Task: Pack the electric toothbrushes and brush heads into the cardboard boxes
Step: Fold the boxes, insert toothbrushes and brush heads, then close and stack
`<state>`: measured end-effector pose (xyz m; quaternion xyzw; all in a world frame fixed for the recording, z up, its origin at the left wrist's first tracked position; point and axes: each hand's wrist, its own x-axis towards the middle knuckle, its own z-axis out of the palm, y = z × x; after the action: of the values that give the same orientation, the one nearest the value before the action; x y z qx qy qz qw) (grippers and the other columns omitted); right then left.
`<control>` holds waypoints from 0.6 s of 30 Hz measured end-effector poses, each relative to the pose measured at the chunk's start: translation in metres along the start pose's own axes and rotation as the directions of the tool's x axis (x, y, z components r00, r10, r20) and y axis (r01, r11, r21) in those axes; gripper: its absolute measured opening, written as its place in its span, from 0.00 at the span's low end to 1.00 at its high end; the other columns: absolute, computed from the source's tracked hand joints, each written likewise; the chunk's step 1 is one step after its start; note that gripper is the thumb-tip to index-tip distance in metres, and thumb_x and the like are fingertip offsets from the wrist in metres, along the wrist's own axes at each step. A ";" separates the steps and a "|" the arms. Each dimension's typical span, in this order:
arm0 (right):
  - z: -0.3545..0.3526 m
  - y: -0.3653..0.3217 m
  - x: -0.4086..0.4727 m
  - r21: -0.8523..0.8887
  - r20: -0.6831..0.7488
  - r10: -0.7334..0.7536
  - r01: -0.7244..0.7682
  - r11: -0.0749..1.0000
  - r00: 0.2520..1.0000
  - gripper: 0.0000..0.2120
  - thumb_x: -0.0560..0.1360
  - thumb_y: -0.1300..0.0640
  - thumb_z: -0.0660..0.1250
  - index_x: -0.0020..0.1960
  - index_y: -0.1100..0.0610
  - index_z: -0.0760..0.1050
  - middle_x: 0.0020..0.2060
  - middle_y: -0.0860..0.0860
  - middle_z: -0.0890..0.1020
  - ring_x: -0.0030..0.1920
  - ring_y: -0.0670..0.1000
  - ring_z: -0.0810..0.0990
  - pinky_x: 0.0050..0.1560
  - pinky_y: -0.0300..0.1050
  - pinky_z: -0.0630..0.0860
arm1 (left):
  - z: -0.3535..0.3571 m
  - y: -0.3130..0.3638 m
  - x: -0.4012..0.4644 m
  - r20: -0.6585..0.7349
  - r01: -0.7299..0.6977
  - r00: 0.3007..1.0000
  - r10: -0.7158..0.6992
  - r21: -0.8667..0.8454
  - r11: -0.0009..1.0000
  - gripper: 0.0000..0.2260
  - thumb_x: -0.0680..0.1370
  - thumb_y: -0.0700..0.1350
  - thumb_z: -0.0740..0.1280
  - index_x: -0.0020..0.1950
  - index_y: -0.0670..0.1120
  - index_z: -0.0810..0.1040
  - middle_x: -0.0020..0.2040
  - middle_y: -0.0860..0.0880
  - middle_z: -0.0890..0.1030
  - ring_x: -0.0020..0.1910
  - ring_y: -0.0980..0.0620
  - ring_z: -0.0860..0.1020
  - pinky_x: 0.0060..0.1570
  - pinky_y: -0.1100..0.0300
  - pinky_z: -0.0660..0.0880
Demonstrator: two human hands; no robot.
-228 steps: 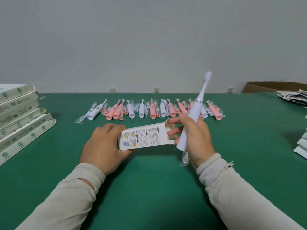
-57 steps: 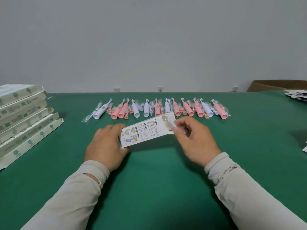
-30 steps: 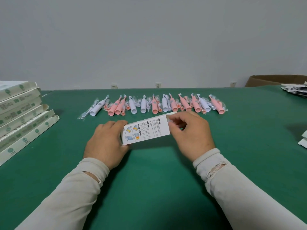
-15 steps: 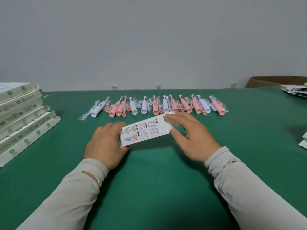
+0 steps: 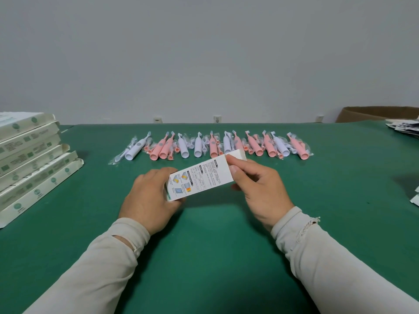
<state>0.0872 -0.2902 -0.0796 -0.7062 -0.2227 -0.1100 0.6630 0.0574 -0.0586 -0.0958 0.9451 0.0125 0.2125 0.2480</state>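
Two pale sleeves [image 5: 95,268] enter from the lower corners of the frame and meet at centre above a green table [image 5: 204,257]. The left hand [image 5: 148,200] grips the near, lower end of a white cardboard box [image 5: 201,177], its fingers curled round that end. The right hand [image 5: 260,189] pinches the far, upper end of the same box, thumb on the printed face and fingers wrapped behind. The box is held between the two hands, raised off the table and tilted, its far end higher and toward the right; its upper end flap appears closed. Small print and coloured diagrams cover its visible face.

Beyond the hands, across the middle of the frame, lies a row of electric toothbrushes [image 5: 210,146], pink and white, with brush heads in clear plastic wrappers [image 5: 118,158] scattered among them, all lying on the table.

At the left edge, a stack of flat white boxes [image 5: 31,159] with green markings rests on the table. At the right edge, some white pieces [image 5: 416,196] and a pile of printed sheets [image 5: 405,128] are partly cut off. A brown carton [image 5: 374,113] stands at the far right behind the table, before a plain grey wall [image 5: 204,53] with outlets [image 5: 217,118] along its base.
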 end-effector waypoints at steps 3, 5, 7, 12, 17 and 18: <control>-0.001 -0.002 0.000 -0.037 -0.067 -0.025 0.023 0.999 0.997 0.15 0.79 0.59 0.68 0.54 0.38 0.82 0.52 0.41 0.84 0.53 0.45 0.82 0.60 0.56 0.79 | 0.001 0.002 0.000 -0.010 0.007 1.000 -0.008 -0.002 1.000 0.21 0.72 0.52 0.73 0.64 0.59 0.74 0.54 0.56 0.76 0.57 0.48 0.72 0.55 0.49 0.74; -0.002 -0.005 0.002 0.013 -0.151 -0.018 0.020 1.000 0.988 0.12 0.76 0.57 0.68 0.55 0.42 0.78 0.52 0.42 0.85 0.52 0.45 0.83 0.59 0.56 0.80 | 0.001 0.002 0.000 -0.019 0.018 1.000 -0.018 0.005 1.000 0.21 0.72 0.52 0.73 0.63 0.60 0.74 0.53 0.57 0.75 0.57 0.49 0.72 0.54 0.49 0.74; -0.003 -0.007 0.003 0.032 -0.208 -0.011 0.018 0.999 0.978 0.11 0.76 0.56 0.69 0.57 0.47 0.74 0.49 0.46 0.86 0.52 0.48 0.83 0.58 0.56 0.80 | 0.000 0.002 0.000 -0.024 0.026 0.999 -0.026 0.011 1.000 0.20 0.72 0.52 0.73 0.64 0.60 0.74 0.54 0.56 0.76 0.57 0.48 0.72 0.54 0.49 0.74; 0.000 -0.008 -0.001 -0.096 -0.178 -0.053 0.036 0.995 0.983 0.10 0.77 0.60 0.71 0.47 0.44 0.83 0.41 0.40 0.86 0.39 0.41 0.80 0.48 0.43 0.78 | -0.002 0.002 0.000 -0.004 0.016 1.000 -0.016 0.042 0.999 0.18 0.73 0.53 0.71 0.62 0.60 0.74 0.53 0.56 0.77 0.56 0.48 0.73 0.52 0.47 0.76; 0.000 -0.006 -0.001 -0.100 -0.179 -0.006 -0.012 0.995 0.984 0.04 0.76 0.59 0.73 0.44 0.51 0.84 0.40 0.45 0.86 0.39 0.44 0.80 0.49 0.49 0.80 | -0.002 0.003 -0.001 -0.002 0.024 1.000 -0.024 0.072 0.997 0.19 0.73 0.53 0.71 0.62 0.61 0.73 0.54 0.57 0.76 0.57 0.49 0.71 0.52 0.49 0.75; 0.000 -0.006 0.000 -0.092 -0.181 0.009 -0.026 0.995 0.983 0.04 0.76 0.60 0.73 0.44 0.52 0.84 0.40 0.46 0.86 0.40 0.45 0.80 0.51 0.52 0.81 | -0.002 0.003 -0.001 -0.003 0.024 1.000 -0.023 0.080 0.997 0.19 0.73 0.53 0.71 0.62 0.61 0.73 0.54 0.57 0.76 0.57 0.49 0.71 0.52 0.49 0.75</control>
<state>0.0841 -0.2898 -0.0742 -0.7258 -0.1502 -0.1780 0.6473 0.0555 -0.0608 -0.0933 0.9538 0.0324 0.2098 0.2125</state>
